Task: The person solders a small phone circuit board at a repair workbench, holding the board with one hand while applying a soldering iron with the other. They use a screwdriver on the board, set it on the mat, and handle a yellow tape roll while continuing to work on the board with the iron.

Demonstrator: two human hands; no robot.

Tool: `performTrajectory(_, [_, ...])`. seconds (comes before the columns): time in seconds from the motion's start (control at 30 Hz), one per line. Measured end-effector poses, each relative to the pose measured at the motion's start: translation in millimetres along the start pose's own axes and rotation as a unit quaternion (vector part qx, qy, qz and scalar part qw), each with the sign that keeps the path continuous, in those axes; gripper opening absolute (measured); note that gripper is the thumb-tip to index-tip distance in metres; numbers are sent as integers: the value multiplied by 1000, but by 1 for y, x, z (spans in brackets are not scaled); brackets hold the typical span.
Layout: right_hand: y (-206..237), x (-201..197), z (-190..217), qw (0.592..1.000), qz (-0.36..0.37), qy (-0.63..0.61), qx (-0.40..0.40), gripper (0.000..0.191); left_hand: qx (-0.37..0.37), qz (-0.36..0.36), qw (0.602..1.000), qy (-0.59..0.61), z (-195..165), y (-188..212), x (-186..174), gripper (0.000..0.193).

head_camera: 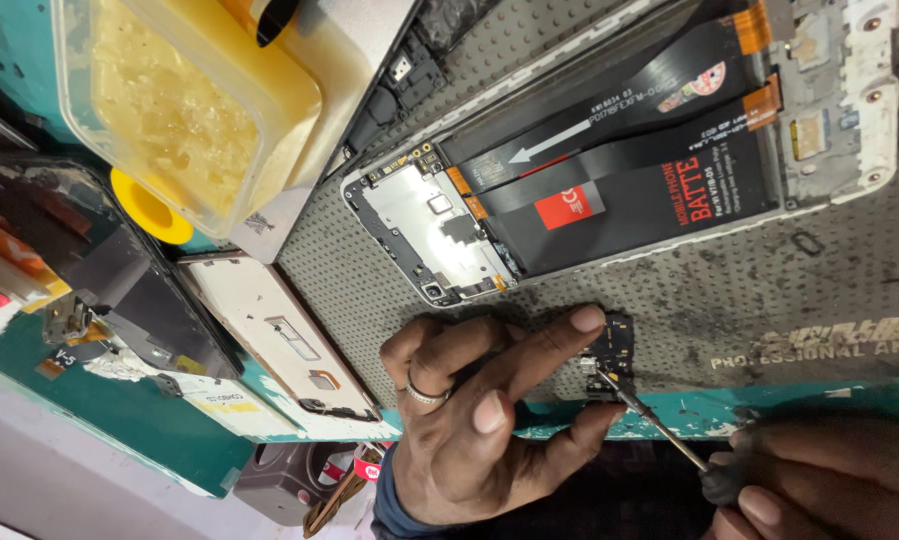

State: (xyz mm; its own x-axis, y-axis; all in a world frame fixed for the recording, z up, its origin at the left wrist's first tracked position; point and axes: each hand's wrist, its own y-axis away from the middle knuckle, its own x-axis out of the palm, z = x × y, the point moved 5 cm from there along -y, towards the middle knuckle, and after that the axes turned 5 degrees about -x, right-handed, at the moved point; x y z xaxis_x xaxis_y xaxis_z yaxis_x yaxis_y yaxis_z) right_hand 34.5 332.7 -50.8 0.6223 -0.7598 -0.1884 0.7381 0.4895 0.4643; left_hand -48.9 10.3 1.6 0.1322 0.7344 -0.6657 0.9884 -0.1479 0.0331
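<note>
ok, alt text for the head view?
Left hand pins a small circuit board to a grey perforated mat at the bench edge, while the right hand brings a thin tool tip to it. Above lies an opened phone with its battery exposed; a yellowish plastic tub sits upper left.

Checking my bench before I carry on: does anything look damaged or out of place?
The grey work mat is stained with dark grime near the small circuit board, and the teal bench edge has chipped paint.
</note>
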Motion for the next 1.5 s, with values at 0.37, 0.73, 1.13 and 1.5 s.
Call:
performTrajectory(0.37, [-13,30,9,981,3,128,-147,15,2,2,1000,-4,0,0,0,113])
performTrajectory(0.73, [-3,31,-3,996,0,58,-65,31,-4,8,1000,0,-1,0,0,112])
performTrajectory(1.13, [-15,28,9,988,17,99,-116,24,-8,9,1000,3,0,0,0,112])
performTrajectory(1.5, [-24,23,14,970,47,133,-197,15,-3,7,1000,0,-1,-1,0,111])
